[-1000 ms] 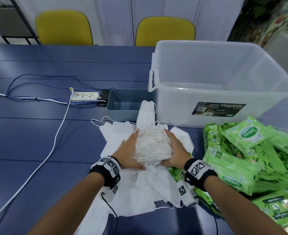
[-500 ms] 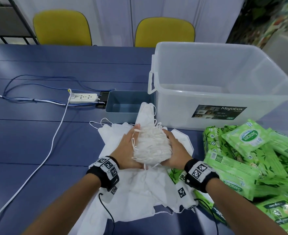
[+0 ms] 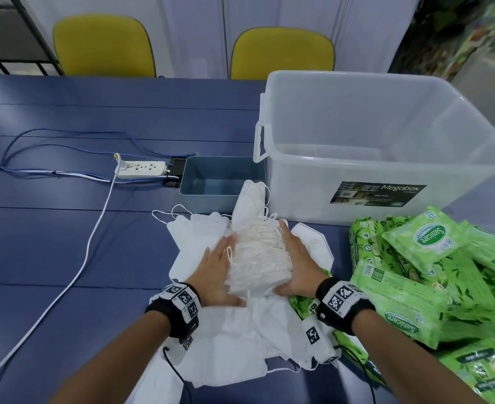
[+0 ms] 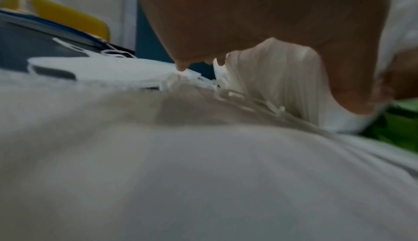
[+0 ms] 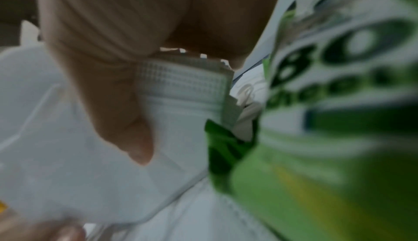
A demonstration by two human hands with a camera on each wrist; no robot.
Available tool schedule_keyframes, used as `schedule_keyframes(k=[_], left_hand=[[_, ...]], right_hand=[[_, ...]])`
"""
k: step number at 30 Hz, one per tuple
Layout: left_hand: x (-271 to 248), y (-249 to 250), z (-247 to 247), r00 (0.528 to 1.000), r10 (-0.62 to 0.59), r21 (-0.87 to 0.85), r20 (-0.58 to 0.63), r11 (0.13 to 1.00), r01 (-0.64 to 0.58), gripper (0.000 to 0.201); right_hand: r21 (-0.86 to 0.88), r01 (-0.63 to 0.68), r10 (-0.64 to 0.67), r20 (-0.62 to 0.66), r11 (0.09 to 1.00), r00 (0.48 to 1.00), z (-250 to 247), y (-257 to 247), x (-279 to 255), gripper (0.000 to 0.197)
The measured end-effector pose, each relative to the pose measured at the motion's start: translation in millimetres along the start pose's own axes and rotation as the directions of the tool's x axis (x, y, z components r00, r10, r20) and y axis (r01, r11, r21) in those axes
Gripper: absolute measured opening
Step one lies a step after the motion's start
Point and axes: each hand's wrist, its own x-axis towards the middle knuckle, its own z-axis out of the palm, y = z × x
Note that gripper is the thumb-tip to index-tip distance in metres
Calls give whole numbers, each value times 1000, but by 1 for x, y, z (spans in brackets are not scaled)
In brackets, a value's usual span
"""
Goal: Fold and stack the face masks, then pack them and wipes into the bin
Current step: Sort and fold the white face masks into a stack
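A stack of folded white masks (image 3: 258,258) rests on a spread of loose white masks (image 3: 240,339) in front of me. My left hand (image 3: 214,269) presses flat against its left side and my right hand (image 3: 298,263) against its right side, fingers straight, thumbs along the near end. In the left wrist view the left palm (image 4: 248,12) lies against the stack's layered edge (image 4: 271,76). In the right wrist view the right hand (image 5: 113,48) lies on the stack (image 5: 185,87). The clear bin (image 3: 298,193) stands behind, to the right, with nothing in it. Green wipes packs (image 3: 427,243) are heaped at the right.
A small blue-grey tray (image 3: 208,204) sits just behind the masks, left of the bin. A white power strip (image 3: 140,169) and its cable (image 3: 89,246) cross the blue table's left half. Two yellow chairs (image 3: 103,45) stand at the far edge. One wipes pack (image 5: 339,101) touches my right wrist.
Half a second ago both hands held the stack raised and tipped up; now it is lowered onto the loose masks, still squeezed between them.
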Motion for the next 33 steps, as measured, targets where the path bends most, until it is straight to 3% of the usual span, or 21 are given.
schedule_keyframes(k=[3,7,11,14,16,19,21,23,28,31,33], left_hand=[[4,-1,-1,995,-34,-131,-91,991,22,148],[1,18,-4,992,96,-41,-78,994,-99,123],[9,13,-13,993,45,-91,-112,994,-56,139],[14,18,-6,981,125,-232,-146,960,-157,139],[13,18,-4,980,146,-198,-135,965,-171,135],[12,12,-11,977,76,-150,-197,983,-107,137],[12,13,-16,974,29,-225,-226,971,-81,151],[8,16,-20,985,13,-329,-175,942,-71,152],[-4,21,-13,977,-113,-430,-182,902,24,130],[0,9,9,967,68,-259,-244,957,-133,124],[8,2,11,975,102,-74,-198,990,-118,130]], right_hand=[[27,-17,18,-4,999,1000,-1,-2,-1,134],[-14,-24,24,-13,1000,1000,3,-6,-1,132],[39,-16,16,-10,999,1000,2,-4,-2,132],[26,-30,31,-23,999,999,6,-5,0,137],[18,-23,24,-28,1000,999,8,-2,1,138],[66,14,-10,-61,998,998,6,-5,-1,127],[136,37,-23,-101,990,995,7,-8,-2,113],[155,50,-32,-121,987,992,6,-10,-5,108],[128,14,-6,-58,992,998,11,-4,-5,137],[48,14,-13,-18,999,1000,13,-2,-3,150],[54,-3,2,19,999,1000,12,0,-4,151]])
